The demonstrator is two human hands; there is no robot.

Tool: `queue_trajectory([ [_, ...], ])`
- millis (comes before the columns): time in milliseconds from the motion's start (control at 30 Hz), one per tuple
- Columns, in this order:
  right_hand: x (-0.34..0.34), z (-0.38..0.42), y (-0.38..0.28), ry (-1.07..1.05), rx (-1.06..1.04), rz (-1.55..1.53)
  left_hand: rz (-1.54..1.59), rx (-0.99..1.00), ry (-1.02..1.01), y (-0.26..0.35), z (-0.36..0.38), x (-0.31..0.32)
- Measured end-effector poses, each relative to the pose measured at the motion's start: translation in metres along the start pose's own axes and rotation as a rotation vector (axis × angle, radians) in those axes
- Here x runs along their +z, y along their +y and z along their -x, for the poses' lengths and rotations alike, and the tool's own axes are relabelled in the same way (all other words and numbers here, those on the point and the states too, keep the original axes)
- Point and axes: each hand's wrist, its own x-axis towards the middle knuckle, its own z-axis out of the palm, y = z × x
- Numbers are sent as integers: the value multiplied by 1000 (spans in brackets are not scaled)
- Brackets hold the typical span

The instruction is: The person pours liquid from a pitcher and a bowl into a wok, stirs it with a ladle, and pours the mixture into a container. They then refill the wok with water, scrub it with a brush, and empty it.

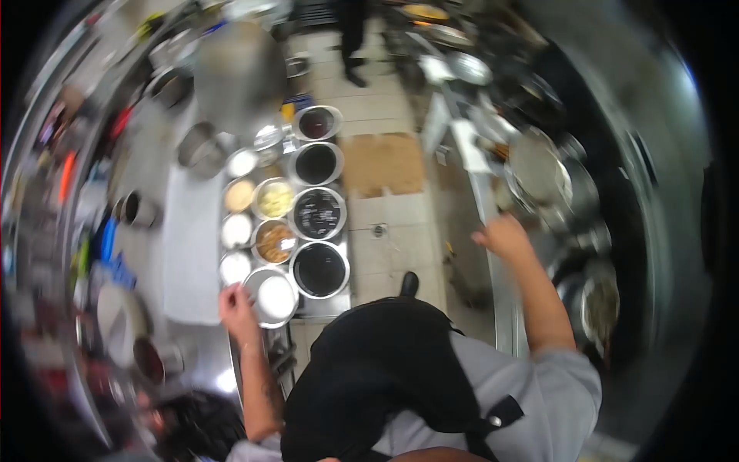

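Observation:
My left hand is at the near end of a row of containers, its fingers curled beside the rim of a round metal pot with white contents. Whether anything is pinched in those fingers is not visible. My right hand is raised near the edge of the cooking side, fingers folded in, and blur hides whether it holds anything. Close to my left hand are a pot of brown pieces, a pot of pale yellow chunks, a pot of dark liquid and a small white-filled container.
More pots of dark liquid line the aisle side. On the right stand pans and a metal bowl. A cardboard sheet lies on the tiled floor. Farther up the aisle, a person's dark-clothed leg shows.

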Motion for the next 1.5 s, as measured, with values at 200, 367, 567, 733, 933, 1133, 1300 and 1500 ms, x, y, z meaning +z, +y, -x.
queue_trajectory([
  [200,-14,33,73,-191,-22,-321,130,230,-427,167,36,142],
  [367,-20,18,134,66,-39,-581,460,861,-907,341,65,220],
  [567,-81,-44,167,206,-64,-668,447,1200,-981,384,79,291],
  [733,-134,-132,165,364,-201,-610,460,1202,-837,376,53,350],
  [933,-210,-245,172,389,-275,-440,670,1050,-1024,347,-104,361],
  [1133,-273,-372,175,285,-208,-757,513,565,-257,239,-236,397],
  [1300,-284,-496,134,430,-350,-655,416,250,-159,201,-328,446],
  [1500,-425,-573,32,115,-1172,-1320,346,257,-35,168,-406,473],
])
